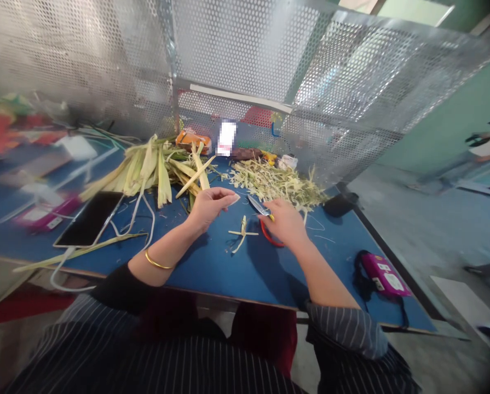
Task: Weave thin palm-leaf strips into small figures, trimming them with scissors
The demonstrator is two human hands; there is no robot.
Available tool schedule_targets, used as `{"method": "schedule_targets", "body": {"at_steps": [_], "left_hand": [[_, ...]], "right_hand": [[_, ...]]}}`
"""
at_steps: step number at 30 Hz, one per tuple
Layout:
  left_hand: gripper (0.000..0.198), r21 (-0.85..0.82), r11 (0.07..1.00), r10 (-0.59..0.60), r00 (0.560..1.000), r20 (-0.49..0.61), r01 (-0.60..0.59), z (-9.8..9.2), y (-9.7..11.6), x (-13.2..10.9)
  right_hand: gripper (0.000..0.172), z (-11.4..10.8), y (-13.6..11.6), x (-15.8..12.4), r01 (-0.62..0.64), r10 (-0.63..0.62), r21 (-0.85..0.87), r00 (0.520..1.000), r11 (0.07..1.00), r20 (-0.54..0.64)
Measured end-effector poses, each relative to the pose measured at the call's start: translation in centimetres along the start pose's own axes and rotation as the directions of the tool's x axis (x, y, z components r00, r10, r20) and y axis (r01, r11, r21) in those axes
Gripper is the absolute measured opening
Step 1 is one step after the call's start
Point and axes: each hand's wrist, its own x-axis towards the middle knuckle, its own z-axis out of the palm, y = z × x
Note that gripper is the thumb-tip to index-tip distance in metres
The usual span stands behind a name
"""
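Observation:
My right hand [283, 220] grips a pair of scissors [260, 208] with red and yellow handles, their blades pointing up and left. My left hand [209, 206] is curled, its fingertips pinching a small pale leaf piece [233, 199] close to the blade tips. A small woven piece of palm strips [242, 233] lies on the blue table [212, 262] between my hands. A gold bangle [156, 262] circles my left wrist.
A bundle of long palm leaves [150, 169] lies behind my left hand, and a heap of leaf trimmings [275, 183] behind my right. A phone [90, 219] with a white cable lies at left, a pink device [382, 273] at right. A perforated metal screen [245, 71] walls the back.

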Motion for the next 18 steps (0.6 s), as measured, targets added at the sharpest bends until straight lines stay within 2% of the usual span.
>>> {"method": "schedule_targets", "body": {"at_steps": [1,2,4,7,10,13,15,18], "left_hand": [[0.023,0.016,0.999,0.033,0.999,0.009,-0.033,0.1,0.1,-0.1],[0.023,0.034,0.997,0.068,0.997,0.02,-0.069,0.2,0.2,-0.3],[0.025,0.079,0.988,0.131,0.991,0.037,-0.134,0.2,0.2,-0.3],[0.028,0.18,0.967,0.176,0.984,0.024,-0.178,-0.1,-0.2,0.0],[0.029,0.276,0.946,0.163,0.986,0.044,-0.169,-0.6,-0.8,0.5],[0.017,0.388,0.912,0.107,0.99,0.092,-0.134,-1.0,-1.4,0.9],[0.017,0.457,0.883,0.074,0.994,0.085,-0.105,-1.1,-1.7,1.0],[0.018,0.504,0.861,0.052,0.997,0.058,-0.074,-1.1,-2.0,1.0]], "right_hand": [[0.036,-0.2,-1.1,0.4,0.004,-0.001,0.203,1.0,0.979,-0.014],[0.038,-0.4,-2.3,0.8,-0.009,0.007,0.421,1.0,0.907,0.005],[0.035,-0.4,-4.3,1.7,-0.059,-0.002,0.7,0.996,0.711,0.086],[0.029,0.3,-6.0,2.8,-0.157,0.028,0.835,0.986,0.528,0.167],[0.024,1.1,-5.6,3.1,-0.205,0.066,0.88,0.978,0.429,0.196],[0.021,1.8,-4.1,2.9,-0.156,0.13,0.872,0.986,0.465,0.107],[0.021,2.2,-3.0,2.9,-0.118,0.159,0.827,0.987,0.55,0.036],[0.021,3.0,-2.2,2.9,-0.058,0.123,0.722,0.992,0.69,-0.037]]}}
